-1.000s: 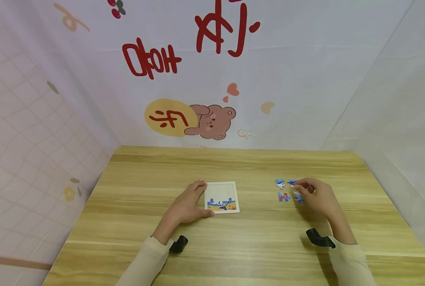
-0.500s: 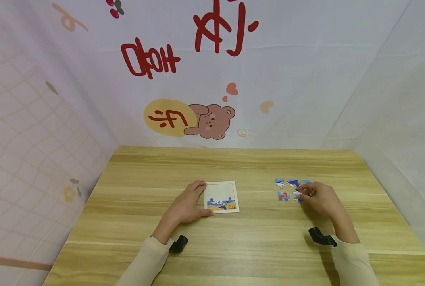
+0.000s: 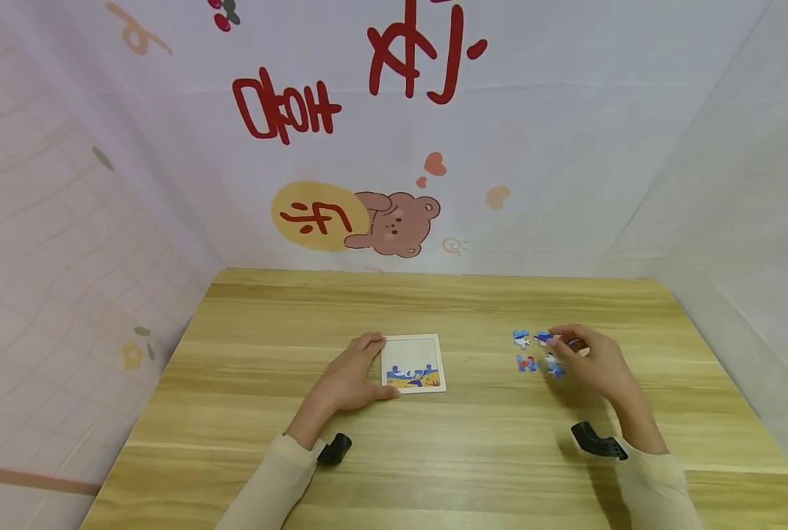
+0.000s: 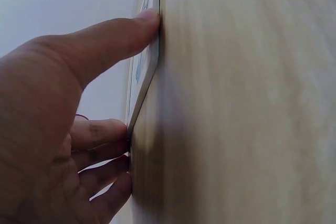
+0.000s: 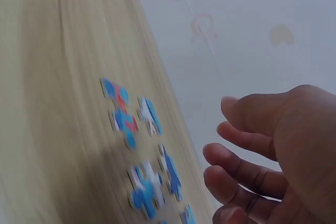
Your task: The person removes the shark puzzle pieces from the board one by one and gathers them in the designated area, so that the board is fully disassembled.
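Observation:
A white-framed puzzle board (image 3: 410,351), with blue and yellow pieces along its lower part, lies flat on the table. My left hand (image 3: 344,377) grips its left side, the thumb (image 4: 121,38) on the lower-left corner and fingers (image 4: 100,132) at the upper-left edge. Loose pieces lie to the right: a red-and-blue one (image 3: 527,364), a blue-and-white one (image 3: 521,339), a dark blue one (image 5: 170,171) and a light blue-and-white one (image 5: 147,187). Over their right side hovers my right hand (image 3: 595,364), fingers loosely bent and apart from the thumb, holding nothing.
The wooden table (image 3: 473,456) runs back to a white cloth wall (image 3: 552,162) printed with red characters and a bear. Cloth also hangs at both sides. A black wrist device (image 3: 334,449) sits by the left sleeve, another (image 3: 595,442) by the right.
My right hand has lifted off the light blue-and-white piece and shifted toward the table's back, uncovering that piece. My left hand has kept its hold on the board.

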{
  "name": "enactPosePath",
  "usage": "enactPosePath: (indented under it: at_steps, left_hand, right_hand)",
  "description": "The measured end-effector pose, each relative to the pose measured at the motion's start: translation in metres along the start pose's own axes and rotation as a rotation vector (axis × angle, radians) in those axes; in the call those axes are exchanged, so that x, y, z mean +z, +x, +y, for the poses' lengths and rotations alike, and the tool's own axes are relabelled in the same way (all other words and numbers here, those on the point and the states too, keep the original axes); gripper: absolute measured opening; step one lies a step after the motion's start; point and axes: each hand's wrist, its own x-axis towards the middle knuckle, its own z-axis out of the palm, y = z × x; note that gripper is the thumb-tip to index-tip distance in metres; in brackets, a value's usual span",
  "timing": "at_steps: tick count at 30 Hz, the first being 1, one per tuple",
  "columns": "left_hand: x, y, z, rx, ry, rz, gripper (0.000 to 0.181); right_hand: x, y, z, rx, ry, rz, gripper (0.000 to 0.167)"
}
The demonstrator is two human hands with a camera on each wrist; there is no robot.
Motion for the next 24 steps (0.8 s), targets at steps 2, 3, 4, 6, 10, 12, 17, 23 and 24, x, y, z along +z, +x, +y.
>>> enactPosePath:
  at_steps: [2,3,4,6,10,12,17,23,24]
  left_hand:
    - [0.000,0.001,0.000,0.002,0.010,-0.002,0.101]
    - [0.001,0.002,0.001,0.004,0.013,0.000,0.101]
    - [0.001,0.002,0.001,0.002,0.018,-0.002,0.101]
    - [0.001,0.003,0.001,-0.002,0.024,-0.003,0.101]
    - [0.001,0.002,0.003,-0.005,0.019,0.001,0.100]
    - [0.000,0.002,0.004,-0.001,0.011,0.004,0.100]
    - [-0.003,0.001,0.007,-0.003,0.001,-0.004,0.100]
    - [0.001,0.001,0.010,-0.001,-0.003,0.009,0.096]
    - [0.003,0.002,0.011,0.001,-0.004,0.020,0.095]
  right_hand:
    - [0.007,0.001,-0.006,-0.023,0.012,-0.003,0.034]
    - [0.011,0.002,-0.010,-0.031,0.023,-0.008,0.034]
    - [0.015,0.003,-0.014,-0.037,0.031,-0.015,0.033]
    - [0.023,0.006,-0.023,-0.052,0.059,-0.034,0.033]
    - [0.038,0.011,-0.040,-0.100,0.110,-0.062,0.031]
    - [0.046,0.014,-0.047,-0.129,0.126,-0.068,0.031]
    - [0.062,0.019,-0.067,-0.180,0.147,-0.103,0.031]
    - [0.082,0.021,-0.089,-0.234,0.171,-0.146,0.030]
    - [0.085,0.021,-0.092,-0.244,0.174,-0.155,0.030]
